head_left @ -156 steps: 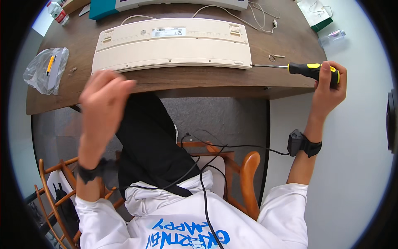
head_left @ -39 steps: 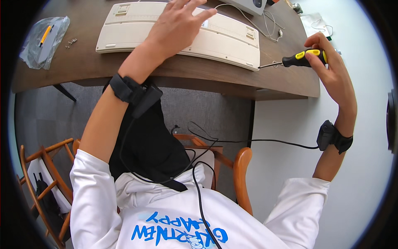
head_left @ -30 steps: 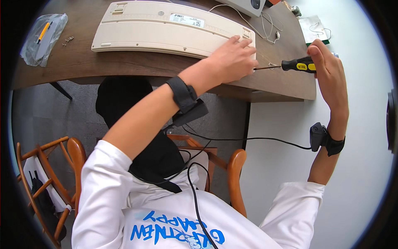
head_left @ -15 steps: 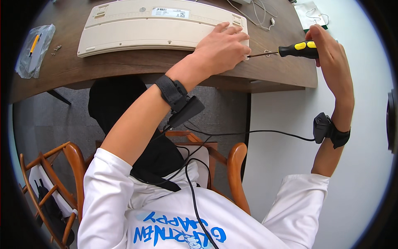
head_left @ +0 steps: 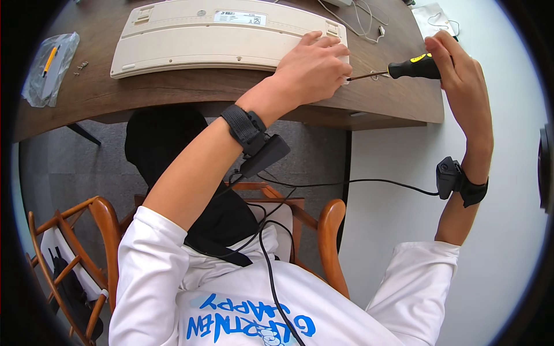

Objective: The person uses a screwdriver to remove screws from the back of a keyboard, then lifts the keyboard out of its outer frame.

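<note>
A cream computer keyboard [head_left: 190, 49] lies underside up along the desk's near edge, its label and fold-out feet showing. My left hand [head_left: 314, 68] grips its right end, with fingers bent over the top and the thumb side by the near corner. In my right hand [head_left: 461, 72] is a screwdriver [head_left: 415, 68] with a black and yellow handle, held nearly level. Its shaft points left and its tip meets the keyboard's near right corner, close to my left fingers. Whether the tip sits in a screw is too small to tell.
Several small loose screws [head_left: 82, 67] lie left of the keyboard. Beyond them is a clear plastic bag [head_left: 51, 72] with a yellow-orange tool in it. A pale cable [head_left: 369, 36] curls at the back right, and a white paper bag [head_left: 430, 20] stands past the desk [head_left: 398, 95].
The screwdriver handle has turned about its shaft, so less of its yellow shows. My right fingers have shifted with it. My left hand keeps its place on the keyboard.
</note>
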Demonstrator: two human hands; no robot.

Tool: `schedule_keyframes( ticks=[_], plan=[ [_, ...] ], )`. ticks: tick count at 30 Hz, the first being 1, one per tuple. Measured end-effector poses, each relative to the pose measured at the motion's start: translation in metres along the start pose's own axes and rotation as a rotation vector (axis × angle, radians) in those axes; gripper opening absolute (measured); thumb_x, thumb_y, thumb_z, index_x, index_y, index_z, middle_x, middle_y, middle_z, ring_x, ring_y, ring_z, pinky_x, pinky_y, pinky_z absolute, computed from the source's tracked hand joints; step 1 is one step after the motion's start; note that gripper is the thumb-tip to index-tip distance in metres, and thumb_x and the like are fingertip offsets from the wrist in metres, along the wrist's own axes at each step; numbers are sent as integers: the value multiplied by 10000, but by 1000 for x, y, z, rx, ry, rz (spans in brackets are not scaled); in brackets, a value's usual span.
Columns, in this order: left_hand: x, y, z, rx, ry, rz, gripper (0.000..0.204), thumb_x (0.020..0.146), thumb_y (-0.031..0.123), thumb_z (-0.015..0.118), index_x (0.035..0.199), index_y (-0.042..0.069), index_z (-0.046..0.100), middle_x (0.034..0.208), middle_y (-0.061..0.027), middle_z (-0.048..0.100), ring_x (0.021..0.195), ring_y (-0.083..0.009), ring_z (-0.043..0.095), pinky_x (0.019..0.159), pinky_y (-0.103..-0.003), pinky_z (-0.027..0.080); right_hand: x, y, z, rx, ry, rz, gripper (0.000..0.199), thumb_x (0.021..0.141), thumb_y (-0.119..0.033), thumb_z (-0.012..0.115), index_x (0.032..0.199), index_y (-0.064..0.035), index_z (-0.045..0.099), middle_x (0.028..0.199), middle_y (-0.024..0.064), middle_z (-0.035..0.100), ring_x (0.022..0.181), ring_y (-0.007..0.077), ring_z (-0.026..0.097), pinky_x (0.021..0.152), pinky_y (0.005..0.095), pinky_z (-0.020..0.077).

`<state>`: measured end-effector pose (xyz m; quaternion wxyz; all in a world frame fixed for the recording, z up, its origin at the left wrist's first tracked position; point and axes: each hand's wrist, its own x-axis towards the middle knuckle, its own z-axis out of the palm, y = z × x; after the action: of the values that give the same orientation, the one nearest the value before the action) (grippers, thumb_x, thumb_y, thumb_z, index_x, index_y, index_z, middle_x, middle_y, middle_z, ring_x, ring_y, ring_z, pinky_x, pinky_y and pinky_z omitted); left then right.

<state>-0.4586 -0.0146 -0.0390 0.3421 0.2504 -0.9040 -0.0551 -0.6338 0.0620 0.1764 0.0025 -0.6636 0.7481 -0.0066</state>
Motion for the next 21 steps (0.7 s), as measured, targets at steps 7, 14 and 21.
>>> schedule_keyframes(
  ticks=[7, 14, 21],
  plan=[
    [-1, -2, 1, 4, 27, 10, 153, 929, 253, 635, 1015, 211, 754, 1262, -31, 636, 1293, -238, 510, 1157, -445, 318, -7, 4, 8, 209, 114, -454, 408, 972, -413, 600, 1234, -103, 560, 1020, 81, 584, 981, 188, 593, 874, 322, 480],
    [-1, 0, 0, 21, 18, 10, 154, 935, 255, 631, 1025, 215, 750, 1264, -33, 635, 1292, -239, 510, 1156, -446, 317, 2, 10, 10, 19, 149, -165, 327, 1015, -372, 539, 1112, -64, 594, 872, 90, 602, 742, 161, 594, 667, 267, 441],
    [-1, -2, 1, 20, 32, 15, 145, 932, 252, 631, 1016, 211, 743, 1263, -34, 635, 1291, -245, 512, 1153, -450, 320, 1, 1, 29, 297, 361, -574, 366, 991, -414, 573, 1028, -52, 613, 788, 77, 623, 655, 144, 523, 638, 288, 432]
  ],
)
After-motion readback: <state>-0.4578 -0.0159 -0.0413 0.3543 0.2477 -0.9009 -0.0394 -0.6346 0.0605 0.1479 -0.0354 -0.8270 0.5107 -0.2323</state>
